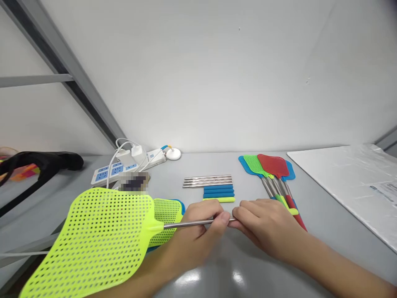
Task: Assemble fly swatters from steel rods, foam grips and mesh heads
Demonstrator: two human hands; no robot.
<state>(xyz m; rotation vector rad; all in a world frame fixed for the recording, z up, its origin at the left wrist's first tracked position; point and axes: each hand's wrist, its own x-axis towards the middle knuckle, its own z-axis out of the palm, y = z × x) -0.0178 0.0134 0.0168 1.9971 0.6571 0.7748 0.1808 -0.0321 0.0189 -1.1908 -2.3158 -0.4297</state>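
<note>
Nearest to the person is the yellow-green swatter, its wide head in front of the blue grips and to their left. The left hand has thumb and bent fingers closed on its metal rod, probably to stop the head from tilting. The right hand is curled around a yellow sleeve, whose end comes out in line with the rod; it seems to keep both parts straight, though the fingers hide the joint. Left of the blue grips, partly covered, lie loose mesh heads. One yellow grip lies along their near side; bare rods lie parallel just behind, perhaps for easy picking. Right of the blue grips, other swatters overlap, maybe to save space. Between, the tabletop leaves some room for moving; farther right, a white sheet limits it, farther left a power strip with cables, and behind everything the wall
</note>
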